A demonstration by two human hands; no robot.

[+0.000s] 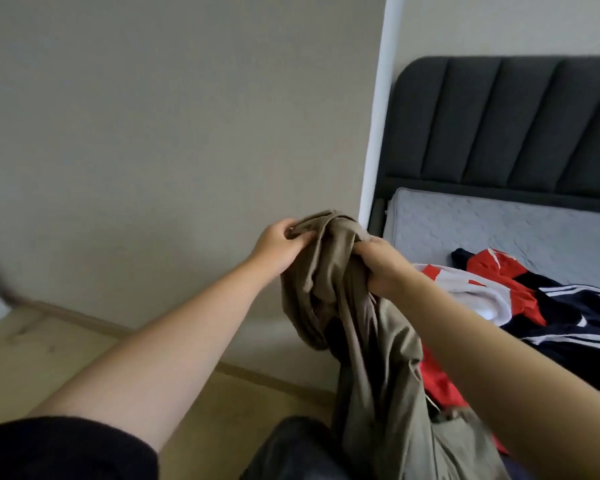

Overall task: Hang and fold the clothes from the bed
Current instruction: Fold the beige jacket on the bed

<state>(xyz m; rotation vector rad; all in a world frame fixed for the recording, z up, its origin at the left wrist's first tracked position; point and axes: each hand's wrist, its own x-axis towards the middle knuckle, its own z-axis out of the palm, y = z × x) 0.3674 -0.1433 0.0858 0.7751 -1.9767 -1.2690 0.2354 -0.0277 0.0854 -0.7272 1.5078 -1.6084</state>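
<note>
Clothes: an olive-brown garment (364, 341) hangs bunched in the air beside the bed (499, 230). The left hand (278, 247) pinches its top edge and the right hand (381, 268) clutches a fold, probably seeking the waistband. A red, white and navy jacket (534, 306) lies crumpled on the mattress.

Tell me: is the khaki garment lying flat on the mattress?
No: the left hand and right hand grip the garment, bunched and hanging, beside the mattress.

garment (361, 334): matt khaki cloth | headboard (506, 123): dark padded fabric | mattress (499, 226): quilted grey | floor (49, 355): smooth wood
</note>
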